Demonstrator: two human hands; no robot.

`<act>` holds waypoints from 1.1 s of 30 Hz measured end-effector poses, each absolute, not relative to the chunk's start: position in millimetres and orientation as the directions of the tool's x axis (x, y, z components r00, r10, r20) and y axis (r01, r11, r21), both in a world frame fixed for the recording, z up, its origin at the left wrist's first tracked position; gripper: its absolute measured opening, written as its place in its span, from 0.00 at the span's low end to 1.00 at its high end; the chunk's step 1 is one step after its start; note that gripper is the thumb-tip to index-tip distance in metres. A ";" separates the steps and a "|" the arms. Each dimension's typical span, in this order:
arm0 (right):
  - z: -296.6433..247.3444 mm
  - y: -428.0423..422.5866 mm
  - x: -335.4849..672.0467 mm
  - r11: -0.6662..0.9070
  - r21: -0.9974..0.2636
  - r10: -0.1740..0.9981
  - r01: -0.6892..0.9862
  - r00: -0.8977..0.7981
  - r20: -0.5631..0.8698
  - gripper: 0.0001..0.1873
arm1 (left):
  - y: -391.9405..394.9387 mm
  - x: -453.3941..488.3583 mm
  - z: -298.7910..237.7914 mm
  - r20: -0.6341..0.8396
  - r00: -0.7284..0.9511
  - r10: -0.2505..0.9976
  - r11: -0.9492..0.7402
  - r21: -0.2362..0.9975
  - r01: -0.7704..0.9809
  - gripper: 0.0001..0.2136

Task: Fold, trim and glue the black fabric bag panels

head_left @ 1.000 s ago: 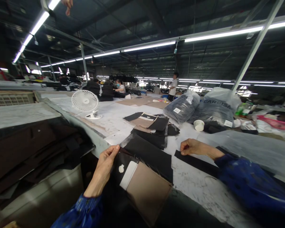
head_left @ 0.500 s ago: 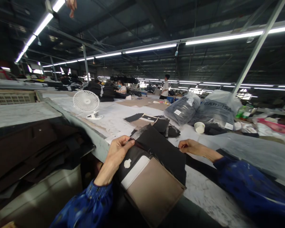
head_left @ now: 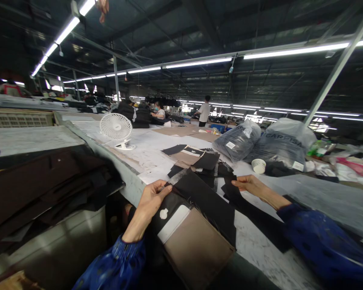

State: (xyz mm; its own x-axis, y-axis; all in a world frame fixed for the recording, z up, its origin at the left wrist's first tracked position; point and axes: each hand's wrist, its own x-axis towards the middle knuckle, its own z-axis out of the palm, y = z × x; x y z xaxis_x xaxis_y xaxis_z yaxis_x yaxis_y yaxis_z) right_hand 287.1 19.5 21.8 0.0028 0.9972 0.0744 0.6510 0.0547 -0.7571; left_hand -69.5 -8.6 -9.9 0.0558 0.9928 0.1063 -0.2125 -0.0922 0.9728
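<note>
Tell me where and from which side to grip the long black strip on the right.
Pinch the black strip at its far end, coming from the right, thumb against fingertips. It looks thin and limp, so a pinch should suit it. That end seems lifted, and the right hand holds it there; the near end lies close to the blue sleeve.

Looks like a large fabric-cutting or sewing workshop — stretches far back under a dark, beamed roof [head_left: 204, 24] with long strip lights [head_left: 199, 63], has a broad worktable [head_left: 151, 146] strewn with cut cloth pieces [head_left: 207, 197], holds plastic-bagged bundles [head_left: 237, 141] — and includes a co-worker [head_left: 204, 110] standing beyond.
</note>
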 end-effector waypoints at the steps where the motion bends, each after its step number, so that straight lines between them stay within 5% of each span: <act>1: 21.6 20.6 287.5 0.059 -0.761 0.995 0.647 0.023 0.097 0.27 | -9.0 -69.9 -9.9 0.103 0.063 0.993 -0.088 0.974 -0.208 0.17; 7: 41.4 14.1 270.0 0.151 -0.830 0.965 0.537 0.103 0.243 0.26 | -15.5 -78.5 -7.8 0.150 0.156 0.976 -0.112 0.967 -0.230 0.18; 13: 78.5 -23.0 198.0 0.188 -0.906 0.978 0.380 0.016 0.209 0.30 | -30.7 -79.9 0.1 0.195 0.139 0.971 -0.160 0.960 -0.230 0.14; 22: 94.1 -75.0 102.9 0.442 -0.761 0.855 0.474 -0.480 0.197 0.10 | -48.1 -75.7 11.3 0.263 0.182 0.947 -0.244 0.962 -0.121 0.10; 28: 73.9 -72.3 95.5 0.669 -0.495 0.743 0.554 -0.501 0.444 0.09 | -57.2 -87.1 17.9 0.282 0.275 0.919 -0.255 0.958 -0.131 0.18; 33: 64.1 -68.8 98.7 0.721 -0.448 0.692 0.528 -0.539 0.480 0.09 | -59.9 -92.1 17.5 0.301 0.225 0.927 -0.301 0.953 -0.034 0.23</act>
